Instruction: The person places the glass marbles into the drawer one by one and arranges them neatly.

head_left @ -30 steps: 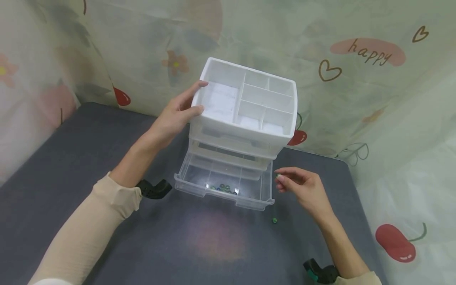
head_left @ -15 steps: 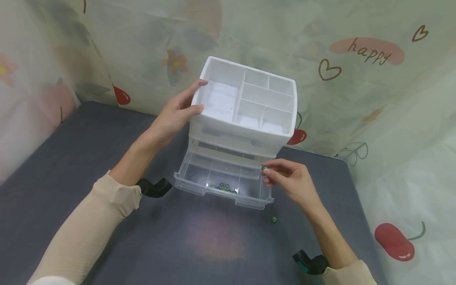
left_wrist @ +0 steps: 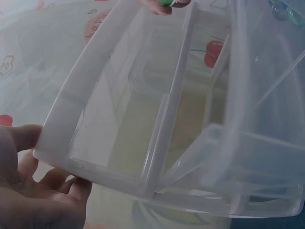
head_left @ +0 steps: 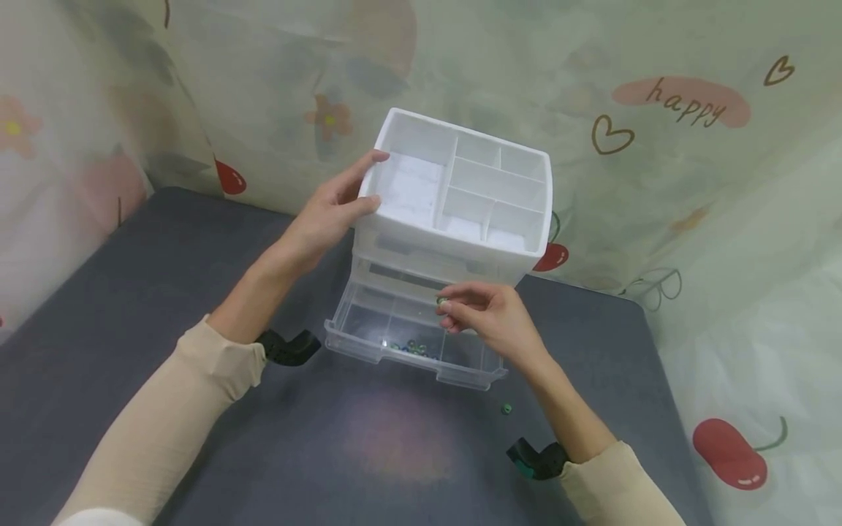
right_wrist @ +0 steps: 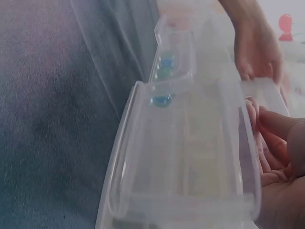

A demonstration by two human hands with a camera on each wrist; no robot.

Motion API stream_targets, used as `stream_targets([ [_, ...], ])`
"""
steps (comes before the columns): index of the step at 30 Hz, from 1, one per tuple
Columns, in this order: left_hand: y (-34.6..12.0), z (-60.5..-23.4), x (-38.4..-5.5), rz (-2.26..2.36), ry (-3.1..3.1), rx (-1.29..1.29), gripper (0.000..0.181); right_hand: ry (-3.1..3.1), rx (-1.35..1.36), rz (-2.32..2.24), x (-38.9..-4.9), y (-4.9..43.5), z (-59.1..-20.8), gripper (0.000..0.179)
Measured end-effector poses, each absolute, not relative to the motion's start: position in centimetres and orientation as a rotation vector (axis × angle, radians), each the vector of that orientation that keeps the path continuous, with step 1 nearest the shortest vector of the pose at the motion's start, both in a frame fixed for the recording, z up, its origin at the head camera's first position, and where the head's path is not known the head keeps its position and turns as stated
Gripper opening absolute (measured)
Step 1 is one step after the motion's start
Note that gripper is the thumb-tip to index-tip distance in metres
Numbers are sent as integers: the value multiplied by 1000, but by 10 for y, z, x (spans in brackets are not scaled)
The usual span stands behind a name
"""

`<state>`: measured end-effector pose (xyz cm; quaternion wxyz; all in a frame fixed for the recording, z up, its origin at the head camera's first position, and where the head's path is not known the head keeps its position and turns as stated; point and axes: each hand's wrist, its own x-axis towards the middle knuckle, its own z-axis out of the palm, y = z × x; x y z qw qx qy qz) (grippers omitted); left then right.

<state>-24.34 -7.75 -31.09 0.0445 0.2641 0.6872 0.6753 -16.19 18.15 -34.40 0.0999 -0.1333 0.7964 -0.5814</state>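
A white drawer organizer [head_left: 447,245] stands on the table, its top tray split into compartments. My left hand [head_left: 325,212] grips the left side of that tray, thumb in front and fingers behind. Below, a clear drawer [head_left: 349,346] is pulled out, with several glass marbles [head_left: 411,346] gathered near its front. Over this drawer my right hand [head_left: 490,314] pinches a green marble [head_left: 441,300] between thumb and fingertips. The left wrist view also shows the held green marble [left_wrist: 166,2] at its top edge. In the right wrist view the marble in my fingers is hidden.
One green marble [head_left: 506,409] lies on the dark grey table [head_left: 395,453], in front of the drawer's right corner. Patterned cloth [head_left: 658,175] hangs behind the organizer and at the sides. Each wrist wears a black device [head_left: 289,348].
My right hand has moved left with the pinched marble, from beside the drawer's right edge to above the drawer. The left hand keeps its grip on the organizer.
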Motion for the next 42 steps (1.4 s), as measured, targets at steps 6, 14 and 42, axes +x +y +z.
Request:
stream_targets([
  [6, -76, -311, -245, 2055, 2109, 804, 52, 2283, -414, -1767, -178, 177, -364, 23],
  [14, -76, -312, -244, 2068, 2095, 803, 52, 2216, -400, -1778, -188, 165, -375, 23],
  [42, -76, -311, -246, 2107, 2071, 800, 51, 2291, -211, -1468, -197, 141, -382, 18],
])
